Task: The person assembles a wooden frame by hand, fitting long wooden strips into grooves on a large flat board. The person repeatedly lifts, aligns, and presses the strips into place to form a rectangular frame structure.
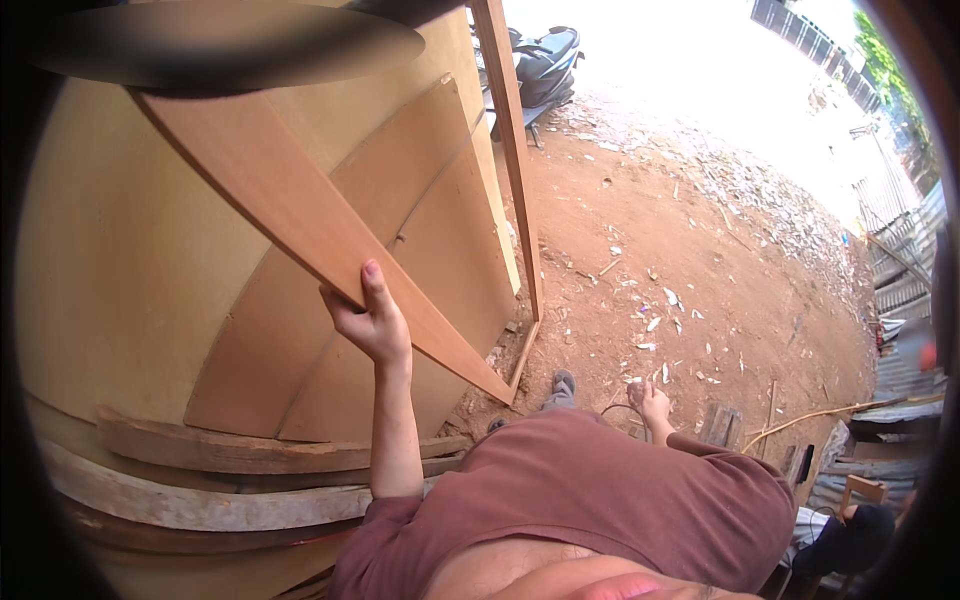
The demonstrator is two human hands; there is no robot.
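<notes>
A tall frame of smooth reddish-brown wood [300, 205] stands on the ground, its near board slanting from the upper left down to a corner by my feet. My left hand [378, 322] is closed around the edge of this near board, thumb laid over its face. Lower down and off to the right, my right hand [655, 408] is held away from the frame with its fingers curled in. Something small and brownish shows at those fingertips, and a thin dark loop hangs beside it. What that is I cannot make out.
Brown panels [400, 270] lean against a yellowish wall [110, 250] behind the frame. Rough planks [220, 500] are stacked at lower left. A motorbike [548, 68] is parked beyond. Wood chips litter the dirt ground [690, 250]; a yellow cord [800, 420] and corrugated sheets [900, 265] lie right.
</notes>
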